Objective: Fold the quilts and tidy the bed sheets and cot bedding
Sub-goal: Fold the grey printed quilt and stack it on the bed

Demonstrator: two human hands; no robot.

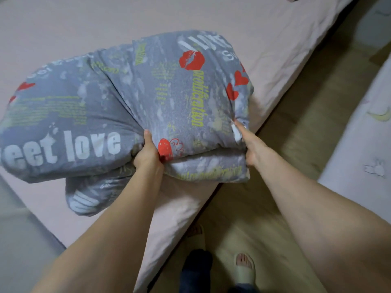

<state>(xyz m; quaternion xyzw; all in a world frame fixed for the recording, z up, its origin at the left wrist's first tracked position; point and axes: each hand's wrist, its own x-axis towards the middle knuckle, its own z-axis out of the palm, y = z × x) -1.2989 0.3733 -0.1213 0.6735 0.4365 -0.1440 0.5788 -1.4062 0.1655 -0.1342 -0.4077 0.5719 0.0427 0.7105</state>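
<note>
Gripping a folded grey quilt (148, 98) at its near edge, both hands hold it over the pink bed sheet (63, 24), close to the side of the bed. The left hand (148, 153) has its fingers curled under the bundled layers with the thumb pressed on top, next to a red strawberry print. The right hand (251, 144) clamps the near right corner, fingers wrapped round the fabric. White lettering, red lips and hearts cover the quilt. Below, on the wooden floor (306, 127), a foot in a pale slipper (245, 269) stands beside the bed. A white cot mattress (364, 144) lies at the right.
</note>
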